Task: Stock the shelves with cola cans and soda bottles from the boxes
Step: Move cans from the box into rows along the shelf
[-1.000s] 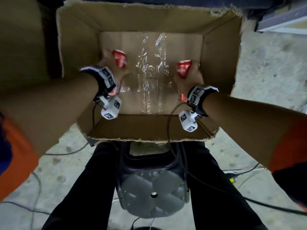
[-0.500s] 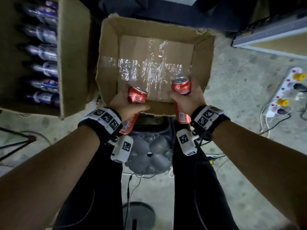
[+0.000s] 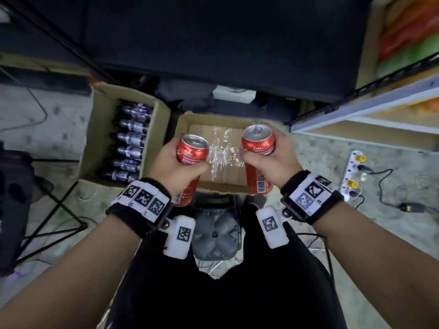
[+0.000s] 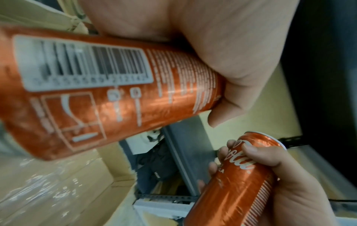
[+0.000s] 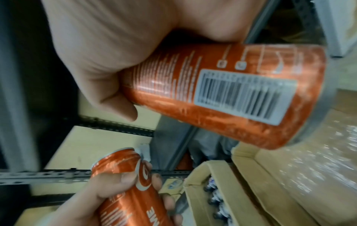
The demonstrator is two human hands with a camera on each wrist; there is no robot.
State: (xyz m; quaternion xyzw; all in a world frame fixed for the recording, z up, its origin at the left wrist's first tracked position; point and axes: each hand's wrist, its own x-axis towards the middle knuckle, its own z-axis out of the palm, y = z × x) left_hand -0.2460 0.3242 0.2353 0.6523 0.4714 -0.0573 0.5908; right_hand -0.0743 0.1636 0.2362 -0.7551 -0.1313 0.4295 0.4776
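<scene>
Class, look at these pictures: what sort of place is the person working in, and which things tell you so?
Probably a shop stockroom or a mock store aisle. Metal shelving stands to the right, a cardboard box of soda bottles sits on the concrete floor, and each hand holds a red cola can.

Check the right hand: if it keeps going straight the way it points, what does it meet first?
Probably the light shelf board up and to the right, though depth is unclear. The right hand, gripping a cola can, hovers above the emptied box with nothing nearer ahead.
</scene>
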